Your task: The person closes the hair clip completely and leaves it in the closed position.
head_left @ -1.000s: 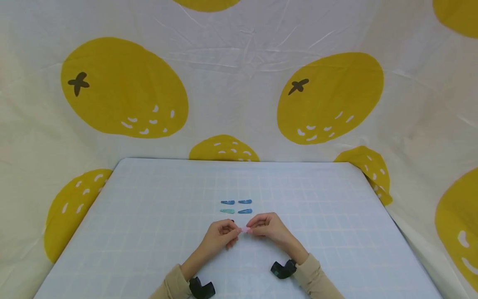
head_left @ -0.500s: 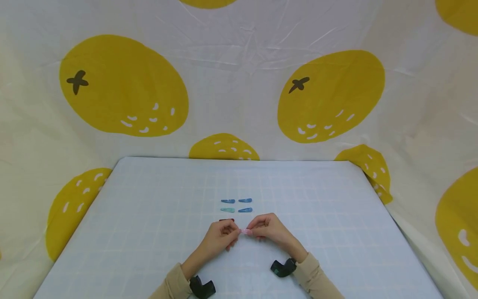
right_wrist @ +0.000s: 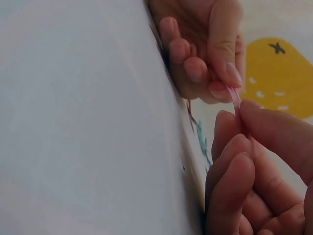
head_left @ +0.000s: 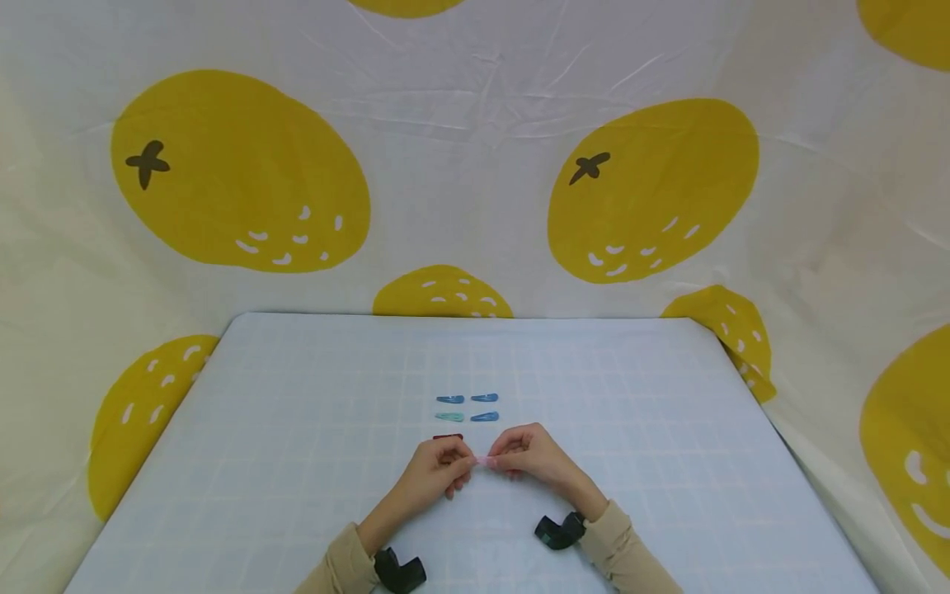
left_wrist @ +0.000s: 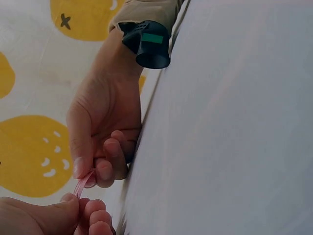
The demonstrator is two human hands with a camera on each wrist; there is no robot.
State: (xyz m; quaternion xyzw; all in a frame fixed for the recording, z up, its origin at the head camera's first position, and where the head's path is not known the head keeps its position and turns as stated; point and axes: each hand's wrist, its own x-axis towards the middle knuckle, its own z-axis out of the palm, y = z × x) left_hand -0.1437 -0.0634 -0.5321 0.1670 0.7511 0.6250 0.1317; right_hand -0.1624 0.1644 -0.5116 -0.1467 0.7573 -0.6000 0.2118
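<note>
A slim pink hair snap clip (head_left: 482, 460) is stretched between both hands above the table. My left hand (head_left: 436, 472) pinches one end with thumb and fingertips. The opposite end sits between the thumb and forefinger of my right hand (head_left: 536, 456). Seen from the left wrist, the pink clip (left_wrist: 84, 184) looks thin, nearly edge-on; fingers cover both its ends. Just beyond the left knuckles lies a red hair clip (head_left: 448, 436), partly hidden. Farther off, a teal clip (head_left: 449, 417) and three blue clips, one of them the front right blue clip (head_left: 485, 417), form two short rows.
The white gridded table (head_left: 297, 396) spreads out on all sides of the hands. A white curtain (head_left: 460, 165) with large yellow fruit prints hangs behind its far edge. A black wrist camera (head_left: 399, 571) is strapped at the left cuff, and another black camera (head_left: 559, 531) at the right.
Both hands have come slightly nearer the body, and more of the red clip shows past the left hand. The pink clip has turned and looks thinner. Both hands still hold it.
</note>
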